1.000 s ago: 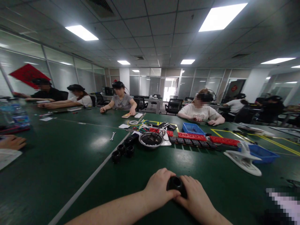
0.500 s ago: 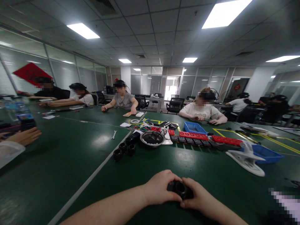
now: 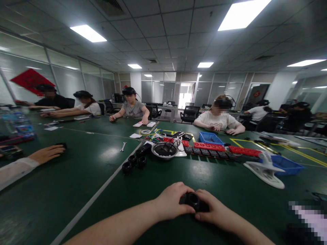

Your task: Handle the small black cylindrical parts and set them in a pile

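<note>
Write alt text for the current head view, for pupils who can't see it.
The wearer's left hand and right hand hold a black part with a round opening at a green table. Ahead lie black ring-like parts, a metal bowl and blue trays; people sit beyond.

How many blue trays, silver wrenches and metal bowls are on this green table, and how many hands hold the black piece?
Blue trays: 2
Silver wrench: 1
Metal bowl: 1
Hands (left hand, right hand) on black piece: 2
Total: 6
</note>
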A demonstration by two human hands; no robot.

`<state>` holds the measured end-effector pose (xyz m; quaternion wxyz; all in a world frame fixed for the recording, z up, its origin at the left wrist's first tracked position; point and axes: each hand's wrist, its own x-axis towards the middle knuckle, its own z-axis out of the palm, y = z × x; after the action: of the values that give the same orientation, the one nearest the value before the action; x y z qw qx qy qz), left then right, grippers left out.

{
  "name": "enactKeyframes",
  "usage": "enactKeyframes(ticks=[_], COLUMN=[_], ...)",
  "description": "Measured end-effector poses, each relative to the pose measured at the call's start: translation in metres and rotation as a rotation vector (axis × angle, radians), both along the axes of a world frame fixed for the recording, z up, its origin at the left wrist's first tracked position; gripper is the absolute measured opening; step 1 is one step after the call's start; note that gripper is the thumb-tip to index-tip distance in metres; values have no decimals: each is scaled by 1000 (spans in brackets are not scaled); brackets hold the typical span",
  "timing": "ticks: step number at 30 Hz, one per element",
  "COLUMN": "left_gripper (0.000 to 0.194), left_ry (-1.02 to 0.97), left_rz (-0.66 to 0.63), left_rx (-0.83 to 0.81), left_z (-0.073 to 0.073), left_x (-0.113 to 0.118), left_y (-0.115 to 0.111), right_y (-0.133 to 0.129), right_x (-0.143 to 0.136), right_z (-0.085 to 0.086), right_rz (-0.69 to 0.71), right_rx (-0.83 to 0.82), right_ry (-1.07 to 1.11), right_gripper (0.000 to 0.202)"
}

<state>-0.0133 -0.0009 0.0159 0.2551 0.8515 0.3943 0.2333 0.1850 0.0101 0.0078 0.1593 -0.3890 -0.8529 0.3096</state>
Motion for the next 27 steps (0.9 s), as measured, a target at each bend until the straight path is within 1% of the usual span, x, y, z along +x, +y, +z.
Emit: enactKeyframes(ticks=[2,3,6,8,10,13,16,20,23,25,27], left_gripper=[44,44,45,45,42,39,39,37,38,41,44], left_ry=[-5,-7,-14,-13,-7,-3,-11,-21,-23,-14,-3], left_rz=[-44,-55,-42,4,89,215,244,219,177,109,19], left_rx=[4,5,-9,-23,-34,-30,-19,-20,-19,-12,7], left_z=[1,1,-1,-2,-3,-3,-4,-4,-3,-2,-1], left_x=[-2,-3,-2,1,5,9,11,10,7,5,2], left_y=[1,2,1,-2,-5,-9,-10,-8,-6,-5,-3], right_y=[2,3,1,0,-2,-7,-12,-14,-11,-8,-5], right_x=[4,4,1,-2,-7,-14,-20,-21,-16,-11,-4], right_z=[4,5,2,-4,-9,-14,-13,-11,-9,-7,-3], right_rz=[34,24,-75,-135,-179,-258,-307,-284,-222,-154,-83], right_rx=[-68,-80,-49,-9,52,188,288,291,241,190,122], right_ry=[16,11,-27,-56,-90,-163,-229,-204,-141,-118,-99], right_gripper=[34,34,36,35,29,20,18,24,41,46,42])
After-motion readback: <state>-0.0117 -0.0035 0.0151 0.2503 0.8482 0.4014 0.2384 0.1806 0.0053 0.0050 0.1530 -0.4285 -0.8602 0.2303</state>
